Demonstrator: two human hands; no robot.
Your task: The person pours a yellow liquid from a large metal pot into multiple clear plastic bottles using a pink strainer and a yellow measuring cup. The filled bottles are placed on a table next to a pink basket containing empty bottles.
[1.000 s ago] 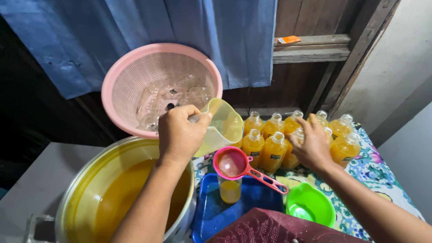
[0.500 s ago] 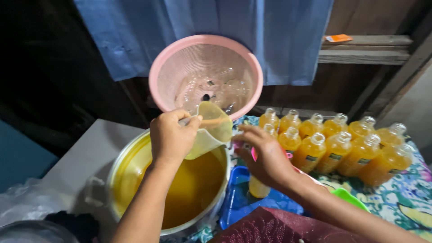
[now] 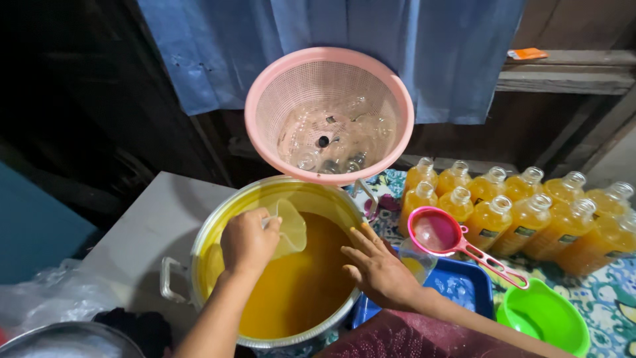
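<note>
The left hand (image 3: 248, 242) is closed around the handle of a clear plastic jug (image 3: 288, 227), fingers curled tight. The jug is tipped over the big metal pot (image 3: 199, 262), just above the orange drink (image 3: 298, 285) that fills the pot. The right hand (image 3: 379, 270) lies flat on the pot's right rim, its fingers spread apart and pointing toward the jug, holding nothing. Just right of that hand sits a blue tray (image 3: 464, 286) with one bottle (image 3: 416, 260) standing in it, and a pink strainer (image 3: 437, 232) rests on top of that bottle. Farther right stand rows of full orange bottles (image 3: 530, 222), close together on a flowery cloth (image 3: 609, 311). A green bowl (image 3: 546, 317) sits near the right corner. Behind the pot a pink basket (image 3: 265, 119) leans up, with clear empty bottles (image 3: 331, 149) inside. A blue curtain (image 3: 424, 53) hangs at the far side.
</note>
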